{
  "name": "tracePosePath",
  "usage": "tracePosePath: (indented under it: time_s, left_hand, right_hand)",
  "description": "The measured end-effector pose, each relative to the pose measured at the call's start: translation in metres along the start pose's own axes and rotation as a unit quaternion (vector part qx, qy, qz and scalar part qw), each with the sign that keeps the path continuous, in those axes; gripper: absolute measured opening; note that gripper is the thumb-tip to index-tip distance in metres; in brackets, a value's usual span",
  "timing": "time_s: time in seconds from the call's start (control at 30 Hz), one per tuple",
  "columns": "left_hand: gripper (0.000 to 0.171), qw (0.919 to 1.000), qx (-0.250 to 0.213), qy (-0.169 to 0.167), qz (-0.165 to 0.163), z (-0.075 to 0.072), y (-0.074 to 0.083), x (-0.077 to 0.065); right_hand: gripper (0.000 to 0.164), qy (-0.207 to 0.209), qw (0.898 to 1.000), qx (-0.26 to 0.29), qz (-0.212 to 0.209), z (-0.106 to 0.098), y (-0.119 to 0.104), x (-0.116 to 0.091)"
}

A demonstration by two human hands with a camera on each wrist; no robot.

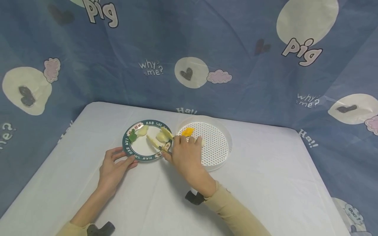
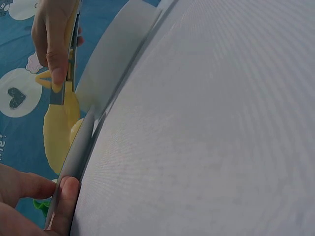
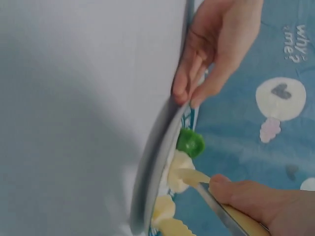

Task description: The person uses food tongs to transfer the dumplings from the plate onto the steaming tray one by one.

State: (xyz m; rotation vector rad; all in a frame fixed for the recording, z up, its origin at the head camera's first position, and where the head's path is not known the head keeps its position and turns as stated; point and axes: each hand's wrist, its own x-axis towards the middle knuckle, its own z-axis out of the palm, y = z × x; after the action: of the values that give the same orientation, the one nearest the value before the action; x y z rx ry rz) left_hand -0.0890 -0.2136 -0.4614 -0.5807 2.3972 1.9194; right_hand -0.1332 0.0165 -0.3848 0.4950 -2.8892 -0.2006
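My left hand [image 1: 113,168] pinches the near-left rim of a round white plate [image 1: 143,149] with a green lettered border, thumb on top and fingers beneath. Yellow-tipped tongs [image 2: 60,125] are gripped by my right hand [image 1: 187,155], which reaches across from the right. Over the plate, the spread tong tips stand either side of a pale yellow piece [image 1: 161,136]. Another pale piece [image 1: 142,130] and a green leafy piece [image 3: 190,143] lie on the plate's left side. In the right wrist view, a tong tip overlaps a pale piece.
Right beside the plate stands a round white strainer [image 1: 217,144] with a perforated base. Inside it lie an orange-yellow piece [image 1: 188,131] and a pale piece [image 1: 202,142] half hidden by my right hand. A white cloth [image 1: 265,177] covers the table, with a blue printed curtain [image 1: 236,98] behind.
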Motion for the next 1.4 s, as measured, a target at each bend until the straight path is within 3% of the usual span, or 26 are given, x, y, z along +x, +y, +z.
tracePosePath:
  time_s: [0.23, 0.77, 1.2, 1.4]
  left_hand:
    - [0.080, 0.9999, -0.012, 0.001, -0.002, 0.000, 0.001, 0.000]
    - [0.081, 0.9999, -0.013, -0.004, -0.008, -0.001, 0.001, 0.000]
    - [0.081, 1.0000, -0.003, 0.001, -0.008, 0.000, 0.000, 0.001]
    - [0.081, 0.9999, -0.009, -0.001, -0.011, -0.001, 0.000, 0.001]
  right_hand:
    - [0.069, 0.005, 1.000, 0.000, -0.022, 0.000, -0.008, -0.006]
    - [0.066, 0.008, 1.000, 0.019, -0.018, 0.011, -0.005, -0.010]
    - [0.052, 0.033, 0.999, 0.012, -0.030, 0.018, -0.005, -0.011]
    - [0.050, 0.012, 0.999, 0.016, -0.030, 0.017, -0.003, -0.008]
